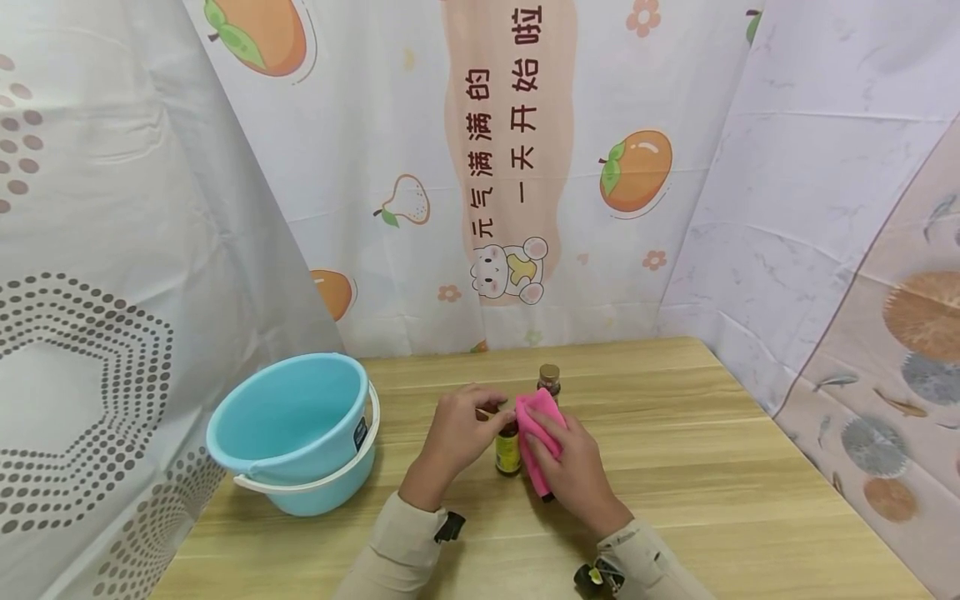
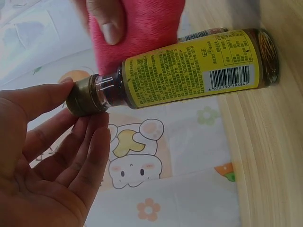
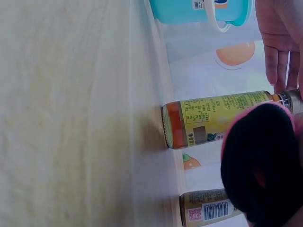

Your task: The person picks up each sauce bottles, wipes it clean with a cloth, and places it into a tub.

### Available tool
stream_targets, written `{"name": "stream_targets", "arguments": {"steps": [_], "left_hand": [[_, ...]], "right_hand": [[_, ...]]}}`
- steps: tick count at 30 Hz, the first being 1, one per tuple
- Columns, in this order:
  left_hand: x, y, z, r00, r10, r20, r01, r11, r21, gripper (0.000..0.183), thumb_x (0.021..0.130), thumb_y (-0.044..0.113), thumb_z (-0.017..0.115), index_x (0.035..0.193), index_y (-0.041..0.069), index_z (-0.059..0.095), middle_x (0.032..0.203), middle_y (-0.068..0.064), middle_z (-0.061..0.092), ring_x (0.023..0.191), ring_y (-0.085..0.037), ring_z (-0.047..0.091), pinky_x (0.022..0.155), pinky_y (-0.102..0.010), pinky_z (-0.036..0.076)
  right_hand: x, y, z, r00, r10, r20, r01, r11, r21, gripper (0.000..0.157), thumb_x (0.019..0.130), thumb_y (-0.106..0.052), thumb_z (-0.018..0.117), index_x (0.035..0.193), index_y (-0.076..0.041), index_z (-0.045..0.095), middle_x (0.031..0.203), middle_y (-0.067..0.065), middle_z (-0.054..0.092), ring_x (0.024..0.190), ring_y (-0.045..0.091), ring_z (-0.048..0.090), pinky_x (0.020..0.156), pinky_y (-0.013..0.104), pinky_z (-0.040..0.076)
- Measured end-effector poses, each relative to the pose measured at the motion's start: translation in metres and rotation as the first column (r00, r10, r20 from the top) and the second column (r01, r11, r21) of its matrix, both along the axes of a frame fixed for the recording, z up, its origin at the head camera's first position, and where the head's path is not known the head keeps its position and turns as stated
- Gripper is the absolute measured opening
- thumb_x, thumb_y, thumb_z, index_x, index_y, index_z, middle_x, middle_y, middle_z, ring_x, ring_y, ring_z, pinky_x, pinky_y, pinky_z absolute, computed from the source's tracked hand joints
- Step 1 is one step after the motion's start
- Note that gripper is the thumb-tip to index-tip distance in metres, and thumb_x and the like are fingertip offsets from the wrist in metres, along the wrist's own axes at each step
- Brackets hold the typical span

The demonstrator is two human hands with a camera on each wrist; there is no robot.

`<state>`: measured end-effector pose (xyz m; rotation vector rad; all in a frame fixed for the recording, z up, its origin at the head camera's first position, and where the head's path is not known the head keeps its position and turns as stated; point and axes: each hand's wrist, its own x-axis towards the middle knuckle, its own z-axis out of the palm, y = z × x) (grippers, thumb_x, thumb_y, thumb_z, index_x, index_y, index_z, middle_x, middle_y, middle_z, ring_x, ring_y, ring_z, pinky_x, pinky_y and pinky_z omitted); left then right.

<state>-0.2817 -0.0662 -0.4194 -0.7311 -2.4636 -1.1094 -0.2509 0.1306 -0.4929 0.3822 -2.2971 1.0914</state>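
Note:
A glass bottle (image 2: 189, 71) with a yellow label and a brass-coloured cap (image 2: 85, 97) is between my hands, its base at the tabletop. The thumb and fingers of my left hand (image 1: 459, 433) pinch it by the cap. My right hand (image 1: 577, 475) grips a folded pink cloth (image 2: 147, 28), which lies against the bottle's side near the neck and shoulder. In the right wrist view the cloth's dark side (image 3: 258, 165) covers part of the bottle and hides most of that hand. Just behind the cloth stands a second bottle (image 1: 549, 377) with a brown cap, partly covered.
To the left on the wood-grain table (image 1: 712, 467) stands a light blue bucket (image 1: 318, 500) with a white handle (image 1: 315, 483). A printed curtain (image 1: 375, 108) hangs behind the table's back edge, and more sheets hang at both sides.

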Motion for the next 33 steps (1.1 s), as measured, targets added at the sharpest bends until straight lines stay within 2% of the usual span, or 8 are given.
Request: {"name": "stream_targets", "arguments": {"steps": [5,9,13,21,27,33], "left_hand": [[-0.0007,0.0002,0.0008,1.000,-0.015,0.013,0.015,1.000,-0.006,0.019,0.093,0.022,0.080,0.110,0.012,0.080,0.108,-0.002,0.077,0.090,-0.012,0.075,0.074,-0.017,0.060],[-0.0011,0.0005,0.0012,1.000,-0.025,0.008,0.025,1.000,-0.014,0.018,0.094,0.021,0.079,0.110,0.012,0.080,0.108,-0.002,0.077,0.091,-0.012,0.074,0.075,-0.017,0.060],[-0.0008,0.0005,0.0018,1.000,-0.030,0.001,0.030,0.999,-0.018,0.018,0.094,0.020,0.078,0.110,0.011,0.080,0.109,-0.003,0.077,0.091,-0.012,0.074,0.075,-0.018,0.060],[-0.0006,-0.0003,0.0008,0.999,-0.033,-0.006,0.032,0.999,-0.035,0.019,0.095,0.021,0.077,0.111,0.011,0.080,0.111,-0.004,0.076,0.090,-0.013,0.075,0.075,-0.018,0.060],[-0.0006,-0.0007,0.0007,1.000,-0.027,0.007,0.027,0.999,-0.043,0.019,0.095,0.021,0.077,0.112,0.012,0.080,0.112,-0.003,0.077,0.090,-0.012,0.075,0.075,-0.018,0.060],[0.0013,-0.0002,0.0024,0.999,-0.023,0.029,0.024,0.999,-0.041,0.020,0.096,0.022,0.077,0.113,0.012,0.079,0.114,-0.003,0.076,0.089,-0.014,0.075,0.074,-0.019,0.060]], "right_hand": [[-0.0011,0.0000,0.0008,0.996,0.009,-0.091,-0.011,1.000,-0.023,0.044,0.094,-0.018,0.079,0.136,-0.024,0.070,0.118,0.011,0.066,0.082,0.011,0.058,0.064,0.023,0.055],[-0.0024,0.0001,0.0003,0.995,0.013,-0.101,-0.015,1.000,-0.023,0.042,0.094,-0.018,0.078,0.136,-0.023,0.071,0.118,0.011,0.066,0.083,0.011,0.059,0.065,0.024,0.056],[-0.0025,0.0004,-0.0004,0.999,0.020,-0.044,-0.021,1.000,-0.015,0.042,0.095,-0.019,0.077,0.136,-0.024,0.070,0.120,0.010,0.066,0.083,0.011,0.060,0.064,0.021,0.057],[0.0009,0.0014,-0.0017,0.997,0.021,0.073,-0.022,1.000,0.014,0.040,0.095,-0.017,0.077,0.135,-0.022,0.071,0.111,0.007,0.063,0.077,0.011,0.055,0.059,0.019,0.053],[0.0014,0.0016,-0.0044,0.981,0.000,0.193,-0.010,0.999,0.048,0.039,0.095,-0.022,0.077,0.134,-0.020,0.072,0.104,0.007,0.063,0.075,0.010,0.054,0.057,0.019,0.051],[0.0021,0.0033,-0.0054,0.967,0.004,0.255,-0.032,0.994,0.106,0.037,0.096,-0.023,0.076,0.132,-0.013,0.073,0.095,0.007,0.062,0.071,0.010,0.054,0.054,0.019,0.050]]}}
